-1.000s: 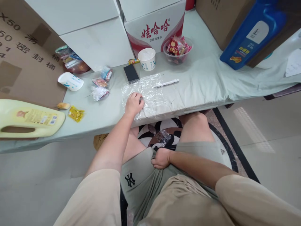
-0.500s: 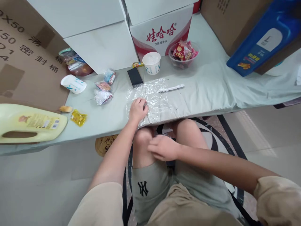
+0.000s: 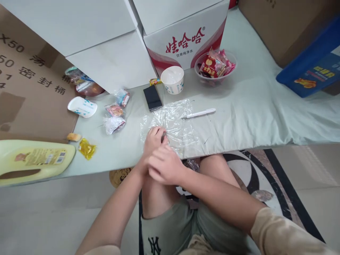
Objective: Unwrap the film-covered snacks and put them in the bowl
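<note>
My left hand (image 3: 153,141) is closed at the near edge of a clear plastic sheet (image 3: 177,122) spread on the cloth. A small dark lump (image 3: 164,136) shows between its thumb and fingers; its kind I cannot make out. My right hand (image 3: 167,164) lies across the left wrist, its fingers curled and pressed together. Whatever those fingers hold, if anything, is hidden. Beyond the sheet are a white pen (image 3: 200,113), a black phone (image 3: 152,98) and an upright paper cup (image 3: 172,80).
A plastic bowl (image 3: 215,71) of wrapped snacks stands at the back. On the left are a tipped paper cup (image 3: 82,107), wrapped snacks (image 3: 114,110), a yellow wrapper (image 3: 87,148) and a pale yellow jug (image 3: 34,159). Cartons (image 3: 186,46) line the back; a blue bottle (image 3: 310,71) stands right.
My right hand has moved up and left from above the knee onto the left wrist. The left hand stays closed on the sheet. The view has shifted slightly.
</note>
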`<state>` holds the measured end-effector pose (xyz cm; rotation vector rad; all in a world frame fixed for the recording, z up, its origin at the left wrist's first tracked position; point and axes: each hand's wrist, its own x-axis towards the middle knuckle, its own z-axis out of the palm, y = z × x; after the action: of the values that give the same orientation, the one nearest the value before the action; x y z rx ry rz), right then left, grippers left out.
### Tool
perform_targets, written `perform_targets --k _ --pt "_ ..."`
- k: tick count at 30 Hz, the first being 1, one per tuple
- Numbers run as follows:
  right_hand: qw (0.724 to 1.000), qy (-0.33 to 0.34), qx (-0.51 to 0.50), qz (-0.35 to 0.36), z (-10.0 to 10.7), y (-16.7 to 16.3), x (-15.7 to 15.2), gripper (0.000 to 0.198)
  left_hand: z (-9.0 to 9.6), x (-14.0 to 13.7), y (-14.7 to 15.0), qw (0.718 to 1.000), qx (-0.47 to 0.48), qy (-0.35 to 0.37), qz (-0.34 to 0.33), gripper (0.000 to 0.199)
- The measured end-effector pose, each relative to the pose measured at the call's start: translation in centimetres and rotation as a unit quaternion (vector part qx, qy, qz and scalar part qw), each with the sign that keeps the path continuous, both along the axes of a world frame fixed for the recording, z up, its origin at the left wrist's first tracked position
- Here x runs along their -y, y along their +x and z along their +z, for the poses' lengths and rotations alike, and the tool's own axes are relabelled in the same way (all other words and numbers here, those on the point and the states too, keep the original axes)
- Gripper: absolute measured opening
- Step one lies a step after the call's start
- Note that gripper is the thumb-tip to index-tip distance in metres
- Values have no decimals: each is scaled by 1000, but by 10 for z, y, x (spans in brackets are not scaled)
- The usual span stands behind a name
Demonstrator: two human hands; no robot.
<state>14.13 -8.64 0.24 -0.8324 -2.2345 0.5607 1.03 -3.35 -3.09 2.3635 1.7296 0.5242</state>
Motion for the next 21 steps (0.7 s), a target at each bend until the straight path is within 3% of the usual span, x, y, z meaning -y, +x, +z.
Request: perform_targets --k 2,8,12,14,16,18,21 --pt "999 25 16 19 -3 14 1 23 1 -2 2 1000 1 6 3 20" --pt "997 16 32 -66 -28 91 -11 21 1 -7 1 999 -30 6 -14 21" --pt "993 4 105 -57 -47 127 -6 36 3 -7 3 1000 -26 -6 -17 23" --pt "992 -1 120 -46 -49 130 -4 24 4 -10 5 999 31 -39 -5 20" --pt "993 -16 112 -37 -46 127 -4 11 8 -18 3 983 149 -102 23 14" --pt "994 -32 97 -27 -40 121 -5 16 15 -31 -5 949 264 -161 55 6" --pt "996 -44 69 -44 -33 117 -7 19 37 -50 -32 920 347 -157 93 15"
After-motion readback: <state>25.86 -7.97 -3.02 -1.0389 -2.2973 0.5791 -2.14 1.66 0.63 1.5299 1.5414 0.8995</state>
